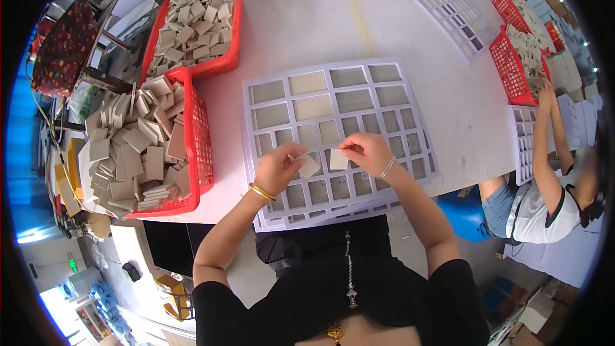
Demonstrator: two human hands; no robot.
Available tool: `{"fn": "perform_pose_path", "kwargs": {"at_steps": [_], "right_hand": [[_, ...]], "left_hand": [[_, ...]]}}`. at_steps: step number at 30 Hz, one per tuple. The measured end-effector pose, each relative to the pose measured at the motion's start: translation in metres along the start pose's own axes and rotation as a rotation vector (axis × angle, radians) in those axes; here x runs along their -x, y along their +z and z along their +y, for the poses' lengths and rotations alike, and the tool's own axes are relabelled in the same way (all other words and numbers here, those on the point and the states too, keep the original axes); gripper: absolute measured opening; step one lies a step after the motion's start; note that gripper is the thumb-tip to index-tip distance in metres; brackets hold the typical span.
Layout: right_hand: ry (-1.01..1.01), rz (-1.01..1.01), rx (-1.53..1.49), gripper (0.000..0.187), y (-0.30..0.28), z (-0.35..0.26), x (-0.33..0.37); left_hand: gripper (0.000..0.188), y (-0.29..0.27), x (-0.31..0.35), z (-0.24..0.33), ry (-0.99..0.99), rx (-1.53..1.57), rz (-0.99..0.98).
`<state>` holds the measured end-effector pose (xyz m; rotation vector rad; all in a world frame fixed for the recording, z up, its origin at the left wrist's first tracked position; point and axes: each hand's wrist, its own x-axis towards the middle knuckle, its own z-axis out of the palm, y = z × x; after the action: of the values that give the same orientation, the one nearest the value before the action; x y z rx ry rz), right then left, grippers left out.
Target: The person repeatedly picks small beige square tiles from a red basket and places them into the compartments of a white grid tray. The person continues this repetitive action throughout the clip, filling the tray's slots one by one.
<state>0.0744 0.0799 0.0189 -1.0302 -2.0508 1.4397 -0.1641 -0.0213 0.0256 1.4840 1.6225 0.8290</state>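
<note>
"What does the person's left hand (277, 168) have?"

"A pale tile (310, 165), pinched between thumb and fingers. It sits at a slant over the lower half of the white gridded frame (412, 107)."

"And the right hand (371, 154)?"

"Its fingers are closed on the edge of a second tile (339, 159), just beside the first but apart from it. Whether either tile touches the frame, one can't tell."

"Where is the frame?"

"On the white surface (288, 32), right in front of the person, with at least one similar frame underneath. Two larger compartments near its top are cream; the others look greyer."

"Anything to the left?"

"Two red baskets, the nearer one (201, 138) and the farther one (237, 25), both heaped with loose tiles of the same pale sort."

"Who is that on the right?"

"A co-worker (544, 218) in a white top with dark trim, arms stretched toward another red basket (509, 70). Another gridded frame (458, 22) lies on the far right part of the surface."
</note>
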Motion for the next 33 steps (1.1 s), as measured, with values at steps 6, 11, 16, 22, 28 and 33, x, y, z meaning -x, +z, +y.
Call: {"fn": "perform_pose_path", "kwargs": {"at_steps": [6, 11, 16, 22, 28, 33], "right_hand": [[-0.034, -0.033, 0.068, 0.011, 0.010, 0.000, -0.007], [-0.155, -0.036, 0.315, 0.012, 0.013, 0.004, -0.008], [-0.311, 0.107, 0.536, 0.015, 0.022, -0.002, -0.002], [-0.390, 0.178, 0.588, 0.012, 0.015, -0.006, 0.009], [-0.343, 0.078, 0.761, 0.005, 0.020, -0.007, 0.019], [-0.289, 0.116, 0.534, 0.016, 0.002, -0.014, 0.022]], "left_hand": [[0.017, 0.011, -0.011, 0.002, 0.088, -0.089, 0.015], [0.018, 0.022, -0.019, -0.002, 0.087, -0.139, 0.029], [0.020, 0.024, -0.018, -0.004, 0.210, -0.320, 0.040], [0.019, 0.031, 0.002, 0.009, 0.242, -0.590, 0.148], [0.026, 0.031, 0.008, 0.002, 0.330, -0.756, 0.028], [0.033, 0.008, 0.002, -0.006, 0.332, -0.507, 0.103]]}}
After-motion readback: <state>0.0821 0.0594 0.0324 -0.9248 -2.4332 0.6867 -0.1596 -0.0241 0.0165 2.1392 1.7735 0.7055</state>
